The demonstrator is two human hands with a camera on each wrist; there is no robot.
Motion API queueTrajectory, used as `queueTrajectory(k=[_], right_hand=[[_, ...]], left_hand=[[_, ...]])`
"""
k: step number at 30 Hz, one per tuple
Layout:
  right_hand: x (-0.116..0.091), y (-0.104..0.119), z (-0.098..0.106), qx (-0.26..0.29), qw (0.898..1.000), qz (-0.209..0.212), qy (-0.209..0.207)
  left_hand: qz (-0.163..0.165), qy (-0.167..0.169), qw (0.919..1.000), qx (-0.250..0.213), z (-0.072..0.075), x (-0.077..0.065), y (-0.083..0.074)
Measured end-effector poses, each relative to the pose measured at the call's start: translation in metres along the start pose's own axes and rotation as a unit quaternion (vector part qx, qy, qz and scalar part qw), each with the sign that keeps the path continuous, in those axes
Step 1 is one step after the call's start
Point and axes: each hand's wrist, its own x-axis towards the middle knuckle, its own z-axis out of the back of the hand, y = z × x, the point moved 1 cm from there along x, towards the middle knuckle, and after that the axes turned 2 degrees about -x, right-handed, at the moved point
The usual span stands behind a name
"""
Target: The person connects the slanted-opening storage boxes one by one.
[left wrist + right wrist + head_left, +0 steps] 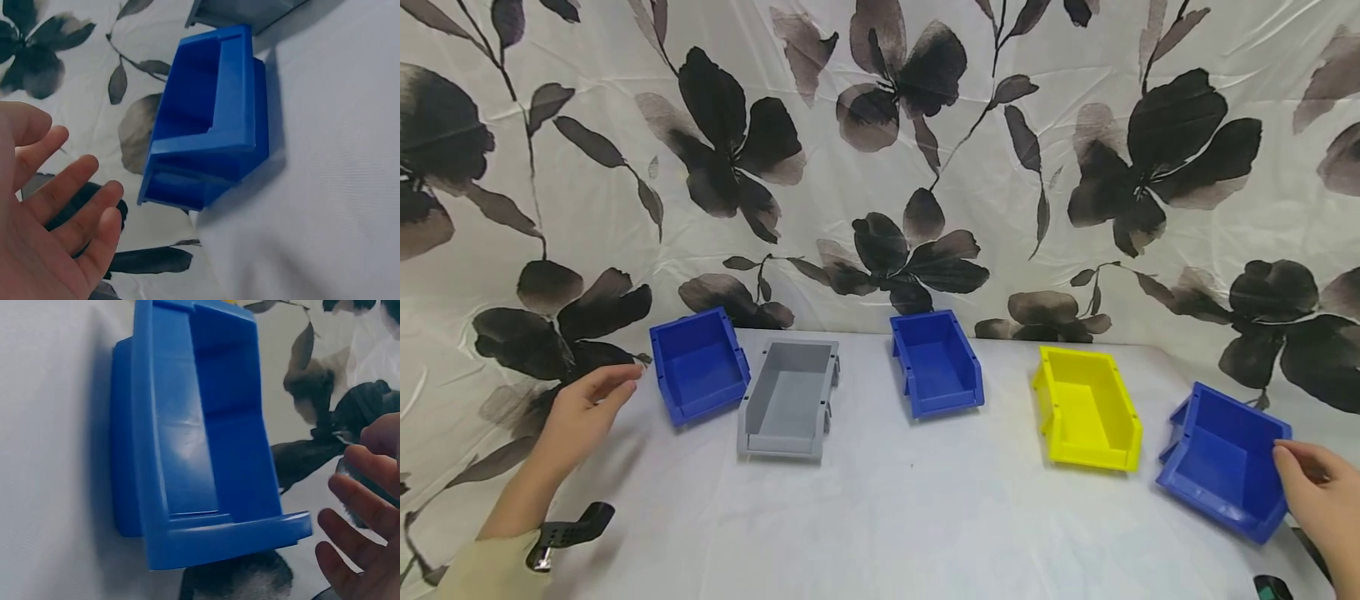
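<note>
My left hand (583,412) hovers just left of a blue bin (700,371) at the far left, holding nothing. In the left wrist view its fingers (78,181) are loosely bent, with a gap between them and that bin's side wall. On the right, my right hand (1318,492) overlaps the edge of another blue bin (1232,458) in the head view. The right wrist view has this hand's relaxed fingers (356,512) apart from the bin, with nothing between them. Both bins look vacant inside.
Between the two end bins stand a grey bin (790,400), a third blue bin (936,362) and a yellow bin (1086,408) on the white table (880,517). A floral cloth (820,192) hangs behind. A dark strap (576,527) circles my left wrist.
</note>
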Motion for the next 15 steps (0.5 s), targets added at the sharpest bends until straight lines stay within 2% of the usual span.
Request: queueTrajectory(k=[3, 7, 9, 12, 15], right_hand=[[0.0, -0.006, -0.002, 0.014, 1.0, -0.019, -0.009], [0.0, -0.016, -0.006, 0.041, 0.998, -0.047, -0.002], [0.0, -0.021, -0.009, 0.042, 0.997, -0.061, 0.01], [0.002, -0.027, -0.014, 0.048, 0.996, -0.073, 0.03], [0.003, -0.034, -0.018, 0.068, 0.993, -0.078, 0.049]], left_hand=[[0.01, 0.002, 0.9995, -0.03, -0.001, 0.006, 0.006], [0.041, 0.012, 0.9923, -0.116, -0.007, 0.018, 0.026], [0.074, 0.012, 0.9828, -0.169, -0.015, 0.025, 0.044], [0.118, 0.009, 0.9615, -0.248, -0.026, 0.033, 0.068], [0.148, 0.012, 0.9363, -0.318, -0.033, 0.038, 0.072]])
